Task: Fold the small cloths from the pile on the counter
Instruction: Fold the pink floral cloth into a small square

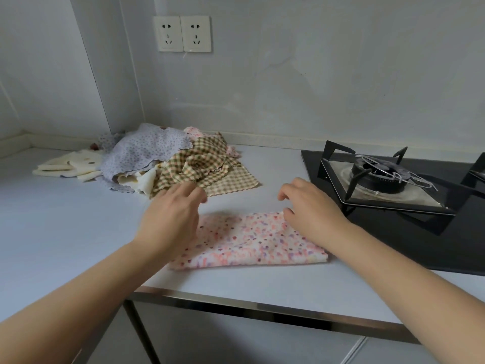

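A pale counter runs along a plain grey wall in a kitchen corner. On it, close to the front edge, lies a pink floral cloth, already doubled into a long band with its fold line towards the wall.

The left hand sits over the band's 9 o'clock end, fingers relaxed and reaching forward, gripping nothing. The right hand is at the 2 o'clock corner, fingers loosely curled with nothing visible between them. Whether its thumb touches the cloth's edge cannot be told.

The cloth looks thin, light and limp. It should drape and slide easily on the smooth top, so layers may shift unless one hand pins them flat. The best hold seems to be a pinch through both layers at the two corners of one short end, carrying that end across to the other.

At 10 o'clock from the band, towards the wall, is the pile: a crumpled gingham cloth nearest, a lilac dotted cloth behind it, and a cream cloth spread flat at its far left. These look equally soft, with scalloped edges that offer easy corners.

At 3 o'clock a black gas hob is set into the counter, just beside the band's end. Two wall sockets sit high at 11 o'clock.
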Action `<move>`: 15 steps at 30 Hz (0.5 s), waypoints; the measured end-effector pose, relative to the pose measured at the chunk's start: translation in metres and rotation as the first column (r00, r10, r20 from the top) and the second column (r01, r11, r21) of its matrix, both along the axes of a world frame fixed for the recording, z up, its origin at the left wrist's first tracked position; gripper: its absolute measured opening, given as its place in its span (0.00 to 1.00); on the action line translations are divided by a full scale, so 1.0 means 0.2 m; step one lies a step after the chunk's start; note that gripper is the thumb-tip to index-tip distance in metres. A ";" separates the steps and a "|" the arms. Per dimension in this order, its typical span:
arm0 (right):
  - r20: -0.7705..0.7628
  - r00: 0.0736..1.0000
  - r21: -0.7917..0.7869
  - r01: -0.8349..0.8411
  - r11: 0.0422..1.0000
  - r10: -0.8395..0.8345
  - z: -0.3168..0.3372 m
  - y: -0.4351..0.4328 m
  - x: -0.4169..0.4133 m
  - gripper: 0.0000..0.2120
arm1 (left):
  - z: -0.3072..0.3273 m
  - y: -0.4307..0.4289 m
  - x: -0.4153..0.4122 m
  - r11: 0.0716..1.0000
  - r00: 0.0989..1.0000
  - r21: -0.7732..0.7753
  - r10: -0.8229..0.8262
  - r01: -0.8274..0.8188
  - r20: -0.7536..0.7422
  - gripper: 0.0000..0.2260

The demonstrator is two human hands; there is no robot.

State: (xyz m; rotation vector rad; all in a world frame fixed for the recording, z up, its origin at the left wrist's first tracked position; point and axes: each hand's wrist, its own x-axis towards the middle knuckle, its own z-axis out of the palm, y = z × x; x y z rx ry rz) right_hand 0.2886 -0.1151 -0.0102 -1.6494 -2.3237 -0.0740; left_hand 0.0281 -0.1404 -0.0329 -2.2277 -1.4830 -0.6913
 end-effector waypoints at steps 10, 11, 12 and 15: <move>0.129 0.980 -0.426 -0.084 0.901 0.152 -0.16 -0.18 -0.09 0.32 | -0.06 -0.07 0.03 0.787 0.974 -0.615 -0.173 0.046 -0.148 0.45; 0.149 0.975 -0.422 -0.088 0.902 0.165 -0.16 -0.17 -0.08 0.31 | -0.06 -0.08 0.04 0.772 0.971 -0.634 -0.191 0.056 -0.147 0.45; 0.166 0.970 -0.419 -0.095 0.903 0.179 -0.17 -0.16 -0.08 0.31 | -0.06 -0.10 0.04 0.754 0.971 -0.655 -0.186 0.042 -0.152 0.46; 0.206 0.964 -0.402 -0.076 0.912 0.171 -0.14 -0.11 -0.05 0.29 | -0.03 -0.13 0.05 0.730 0.973 -0.680 -0.106 -0.064 -0.205 0.52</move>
